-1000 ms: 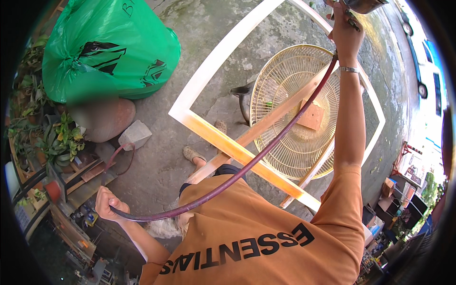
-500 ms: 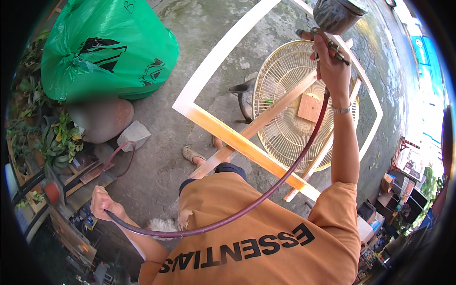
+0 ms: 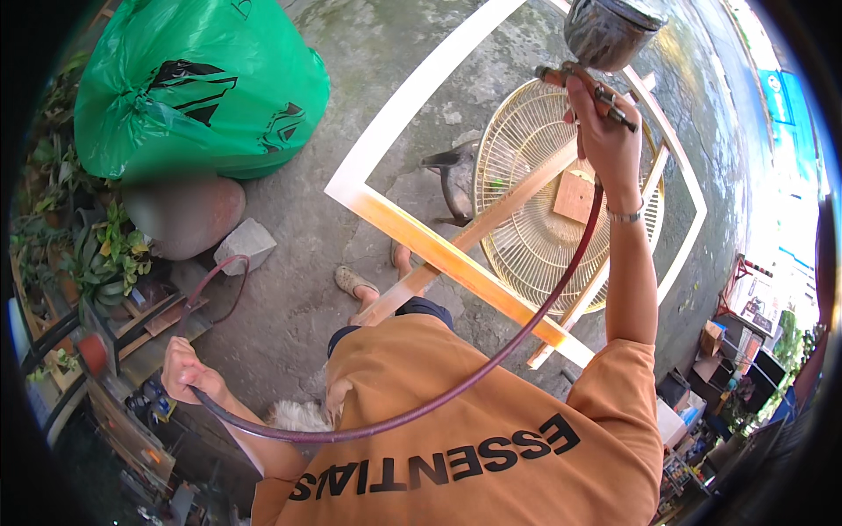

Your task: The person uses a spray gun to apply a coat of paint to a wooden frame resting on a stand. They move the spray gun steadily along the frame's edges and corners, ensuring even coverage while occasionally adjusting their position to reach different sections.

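Observation:
My right hand [image 3: 607,145] is closed around the handle of a spray gun with a dark, paint-smeared metal cup [image 3: 611,37], held over the far right part of a wooden frame. From the gun's handle a dark red hose [image 3: 474,379] sags across in front of my body to my left hand [image 3: 187,373], which is wrapped around it at the lower left. The frame is white on its left side [image 3: 408,105]; its near rail [image 3: 456,263] shows orange-brown wood. Wooden strips [image 3: 500,210] support it over a round cream wire grille [image 3: 517,153], like a fan guard, with a square wooden block [image 3: 574,197] at its middle.
A full green plastic bag [image 3: 210,96] stands at the upper left beside a rounded clay-coloured pot [image 3: 197,219] and a concrete block [image 3: 246,245]. Potted plants [image 3: 114,254] line the left. The hose loops past the block. A pale furry animal [image 3: 298,415] is partly hidden by my shirt.
My right hand and the spray gun have shifted slightly left and nearer to me. My left hand keeps its hold on the hose, with only a small shift.

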